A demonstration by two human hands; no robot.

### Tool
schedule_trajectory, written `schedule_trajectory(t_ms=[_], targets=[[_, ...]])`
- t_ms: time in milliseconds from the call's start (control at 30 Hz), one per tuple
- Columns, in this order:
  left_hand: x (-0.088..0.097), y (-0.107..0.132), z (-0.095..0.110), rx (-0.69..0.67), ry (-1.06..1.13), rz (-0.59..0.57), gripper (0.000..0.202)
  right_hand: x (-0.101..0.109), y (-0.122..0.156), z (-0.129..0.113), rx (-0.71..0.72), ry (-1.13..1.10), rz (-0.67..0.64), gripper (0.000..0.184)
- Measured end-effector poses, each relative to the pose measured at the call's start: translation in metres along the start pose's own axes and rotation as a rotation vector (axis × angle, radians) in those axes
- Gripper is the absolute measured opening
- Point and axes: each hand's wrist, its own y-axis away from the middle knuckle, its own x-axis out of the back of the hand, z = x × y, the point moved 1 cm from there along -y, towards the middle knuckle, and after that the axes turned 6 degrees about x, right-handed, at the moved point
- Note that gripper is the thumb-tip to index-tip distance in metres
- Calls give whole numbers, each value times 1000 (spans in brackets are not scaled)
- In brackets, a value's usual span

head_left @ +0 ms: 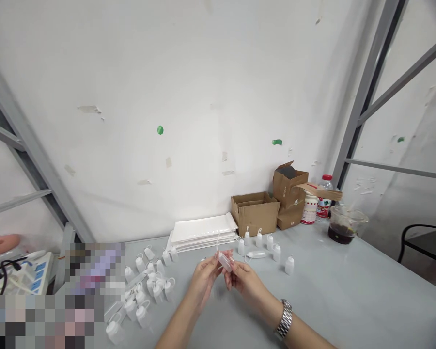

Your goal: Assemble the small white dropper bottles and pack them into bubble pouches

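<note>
Both my hands meet above the grey table [330,291], holding one small translucent plastic bottle [225,261] between them. My left hand [204,278] pinches the bottle from the left with its fingertips. My right hand [244,278], with a metal watch on its wrist, grips the bottle from the right. A thin white strap sticks up from the bottle. To the left lies a cluster of several similar small bottles [150,286] with looped caps. Several more bottles [265,245] stand upright just beyond my hands.
A stack of white bags [203,230] lies against the wall. Open cardboard boxes [256,211] stand at the back right, with a water bottle [325,196] and a clear bowl of dark liquid [345,224]. Grey metal frame struts [366,92] rise on both sides. A black chair [421,242] is at the right.
</note>
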Motion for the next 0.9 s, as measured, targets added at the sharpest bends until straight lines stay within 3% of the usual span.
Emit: schedule_trajectory(t_ms=[400, 600, 700, 900], targets=[[-4, 3, -4, -9, 68, 15, 37, -5, 5, -2, -11, -205, 46, 36], [-10, 3, -9, -61, -71, 48, 40, 4, -1, 2, -100, -296, 79, 33], [-5, 1, -11, -91, -96, 131, 39, 5, -2, 4, -113, -155, 73, 40], [10, -5, -13, -83, 7, 226, 35, 1, -4, 1, 87, 269, 116, 43]])
